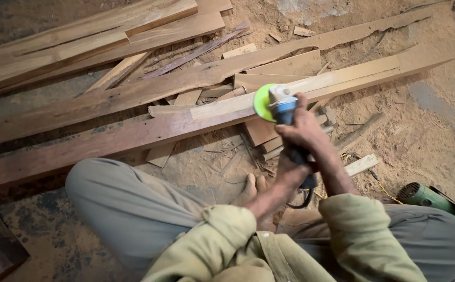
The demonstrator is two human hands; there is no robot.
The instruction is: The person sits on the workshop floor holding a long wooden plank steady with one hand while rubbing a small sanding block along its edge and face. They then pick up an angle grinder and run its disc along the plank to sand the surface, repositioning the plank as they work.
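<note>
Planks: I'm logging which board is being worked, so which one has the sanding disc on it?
The long plank running diagonally to the upper right, partly sanded pale. The green disc of the grinder, held by both hands, right hand forward, rests on it; other planks lie untouched.

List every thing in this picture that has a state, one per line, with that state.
Blue handheld sander with green disc: gripped, disc tilted against the plank.
Long pale wooden plank: lying flat, dusty.
Right hand: gripping the sander's body.
Left hand: gripping its handle.
Green power tool: lying on the floor, untouched.

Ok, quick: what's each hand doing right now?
Left hand: closed around the rear handle of the grinder.
Right hand: closed over the grinder body, near the green disc.
</note>
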